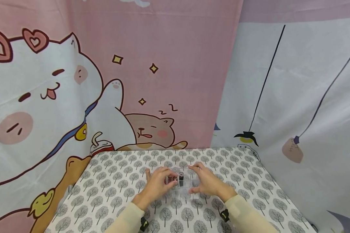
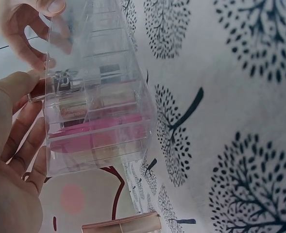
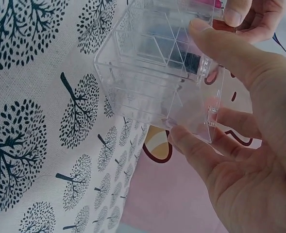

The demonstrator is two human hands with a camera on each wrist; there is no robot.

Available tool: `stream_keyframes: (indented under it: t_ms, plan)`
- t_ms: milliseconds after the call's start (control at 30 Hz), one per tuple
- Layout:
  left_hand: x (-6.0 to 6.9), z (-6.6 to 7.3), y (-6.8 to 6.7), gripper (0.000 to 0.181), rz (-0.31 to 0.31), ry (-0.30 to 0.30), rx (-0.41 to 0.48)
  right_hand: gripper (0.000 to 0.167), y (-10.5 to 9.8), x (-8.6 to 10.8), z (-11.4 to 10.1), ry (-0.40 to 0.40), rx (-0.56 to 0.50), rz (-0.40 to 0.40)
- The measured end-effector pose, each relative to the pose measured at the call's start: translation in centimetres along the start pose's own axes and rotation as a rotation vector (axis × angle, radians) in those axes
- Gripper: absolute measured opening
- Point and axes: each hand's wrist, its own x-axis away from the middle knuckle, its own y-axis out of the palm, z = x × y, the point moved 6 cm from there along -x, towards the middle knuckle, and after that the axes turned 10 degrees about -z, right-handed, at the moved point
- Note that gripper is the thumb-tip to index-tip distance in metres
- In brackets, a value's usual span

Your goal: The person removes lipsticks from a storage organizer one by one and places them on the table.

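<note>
A clear plastic divided organizer (image 1: 187, 183) stands on the table between both hands. Several small cosmetics fill slots toward its left end, among them a bright pink item (image 2: 92, 133) and a dark-ended one (image 3: 192, 62). My left hand (image 1: 157, 183) is over that end, thumb and finger pinching a small clear-edged, reddish piece (image 2: 37, 91) at the open top; its exact kind is unclear. At the other end my right hand (image 1: 207, 182) grips the organizer, thumb along the top edge and fingers against the side wall. The slots on the right look see-through.
Left of the organizer, behind my left hand, a rose-gold tube (image 1: 147, 174) stands upright on the tree-patterned tablecloth (image 1: 116, 191). A cartoon-printed curtain (image 1: 175, 81) hangs behind the table, and another pale curtain (image 1: 280, 97) borders the right side.
</note>
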Motion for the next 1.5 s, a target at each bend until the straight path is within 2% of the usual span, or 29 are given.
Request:
stream_keyframes:
  t_ms: [200,367,567,833,1100,1200,1500]
  plan:
    - [0.0,0.1,-0.3,0.03,0.012,0.069,0.044,0.112,-0.1,0.1,-0.1,-0.008,-0.01,0.003]
    - [-0.2,0.2,-0.9,0.031,0.059,0.161,0.078,0.111,0.0,0.1,-0.1,0.001,-0.023,0.002]
    - [-0.2,0.7,-1.5,0.028,0.123,0.25,0.064,0.111,0.0,0.0,0.0,0.01,-0.014,0.009]
    - [-0.2,0.9,-2.2,0.027,0.162,0.251,0.046,0.111,0.0,0.1,0.0,-0.005,-0.002,0.028]
    - [0.1,1.2,-3.5,0.027,0.234,0.325,0.072,0.11,0.0,0.0,0.2,-0.014,-0.013,0.032]
    - [0.2,1.3,-3.9,0.028,0.257,0.331,0.069,0.11,0.0,0.0,0.2,-0.011,-0.024,0.034]
    - [0.6,0.7,-4.8,0.032,0.272,0.321,0.062,0.111,0.2,0.1,0.3,-0.008,-0.036,0.034]
